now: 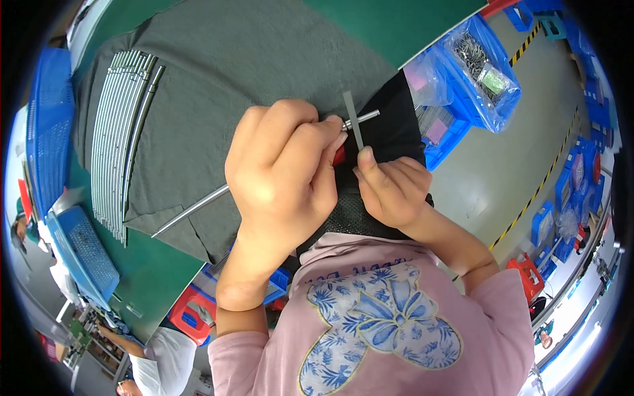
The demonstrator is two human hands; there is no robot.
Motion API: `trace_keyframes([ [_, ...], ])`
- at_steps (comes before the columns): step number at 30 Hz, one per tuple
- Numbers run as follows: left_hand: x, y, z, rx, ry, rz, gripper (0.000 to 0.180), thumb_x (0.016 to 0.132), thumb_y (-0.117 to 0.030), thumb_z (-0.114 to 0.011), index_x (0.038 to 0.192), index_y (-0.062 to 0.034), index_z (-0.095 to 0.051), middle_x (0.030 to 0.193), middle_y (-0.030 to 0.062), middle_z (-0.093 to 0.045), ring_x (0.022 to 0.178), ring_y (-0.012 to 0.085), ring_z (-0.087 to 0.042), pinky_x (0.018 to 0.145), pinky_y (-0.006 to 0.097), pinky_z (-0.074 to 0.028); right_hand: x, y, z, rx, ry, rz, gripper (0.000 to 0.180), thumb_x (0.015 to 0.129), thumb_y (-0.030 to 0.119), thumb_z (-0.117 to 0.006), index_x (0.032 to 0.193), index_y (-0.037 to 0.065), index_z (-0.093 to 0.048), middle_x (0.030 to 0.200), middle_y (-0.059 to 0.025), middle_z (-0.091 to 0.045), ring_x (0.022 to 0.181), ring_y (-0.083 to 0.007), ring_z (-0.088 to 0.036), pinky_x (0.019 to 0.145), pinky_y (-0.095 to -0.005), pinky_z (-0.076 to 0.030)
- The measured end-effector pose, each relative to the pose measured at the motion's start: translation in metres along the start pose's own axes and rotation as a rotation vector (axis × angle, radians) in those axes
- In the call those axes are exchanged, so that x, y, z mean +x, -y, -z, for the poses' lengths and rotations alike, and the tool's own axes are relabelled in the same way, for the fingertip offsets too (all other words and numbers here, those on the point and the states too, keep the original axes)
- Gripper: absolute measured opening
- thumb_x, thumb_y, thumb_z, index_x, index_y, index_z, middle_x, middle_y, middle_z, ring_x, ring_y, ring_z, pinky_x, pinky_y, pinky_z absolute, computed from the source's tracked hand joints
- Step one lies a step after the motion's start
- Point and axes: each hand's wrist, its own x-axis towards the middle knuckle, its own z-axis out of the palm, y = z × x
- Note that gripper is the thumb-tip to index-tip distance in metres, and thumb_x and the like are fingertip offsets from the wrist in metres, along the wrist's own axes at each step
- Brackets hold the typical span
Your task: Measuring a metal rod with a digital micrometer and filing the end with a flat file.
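My left hand is closed round a long thin metal rod, which slants from the lower left up to the right and comes out past my fingertips. In my right hand, a flat narrow grey strip is pinched between thumb and fingers. The strip crosses the rod near its right end and appears to touch it. Behind my left fingers a bit of red shows, mostly hidden. Several similar metal rods lie side by side on the grey cloth to the left.
The cloth covers a green table. Beyond its right edge stand blue bins with small metal parts in plastic bags. Blue baskets stand at the left. A co-worker in a white sleeve is at the lower left.
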Motion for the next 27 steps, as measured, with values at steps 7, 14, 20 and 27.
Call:
trace_keyframes([
  [7, -0.001, 0.001, -0.002, -0.011, -0.004, -0.005, 0.019, 0.058, 0.003, -0.069, 0.076, -0.003, -0.064, 0.075, 0.0061, -0.055, 0.06, 0.0225, -0.049, 0.052, 0.032, -0.04, 0.008, -0.006, -0.005, -0.011, -0.078, 0.062, 0.045, 0.068, 0.0, -0.065, 0.113, 0.0, -0.065, 0.052, 0.0035, -0.044, 0.041, -0.0108, -0.043, 0.041, -0.0245, -0.031],
  [14, -0.001, -0.001, 0.0, 0.013, -0.022, -0.005, 0.02, 0.058, 0.003, -0.068, 0.076, -0.003, -0.064, 0.074, 0.0057, -0.055, 0.06, 0.0224, -0.049, 0.051, 0.032, -0.04, 0.021, -0.002, 0.007, 0.0, 0.063, 0.072, 0.047, 0.07, -0.004, -0.07, 0.115, -0.008, -0.06, 0.06, -0.0047, -0.059, 0.046, -0.0159, -0.054, 0.046, -0.0262, -0.039],
  [20, -0.002, -0.002, -0.002, 0.015, -0.013, -0.009, 0.019, 0.058, 0.003, -0.069, 0.076, -0.0034, -0.064, 0.074, 0.005, -0.055, 0.06, 0.0221, -0.049, 0.051, 0.032, -0.04, 0.031, -0.009, 0.0, -0.052, -0.071, 0.104, 0.046, 0.067, 0.002, -0.066, 0.112, -0.001, -0.065, 0.049, 0.0027, -0.039, 0.039, -0.0115, -0.039, 0.04, -0.0256, -0.03],
  [27, -0.002, -0.001, -0.003, 0.01, -0.016, 0.004, 0.02, 0.057, 0.003, -0.068, 0.075, -0.0035, -0.064, 0.075, 0.005, -0.055, 0.061, 0.0221, -0.049, 0.051, 0.032, -0.04, 0.025, 0.001, 0.017, -0.057, 0.058, 0.018, 0.047, 0.066, 0.0, -0.062, 0.113, -0.001, -0.065, 0.053, 0.0026, -0.041, 0.041, -0.0121, -0.04, 0.042, -0.0263, -0.031],
])
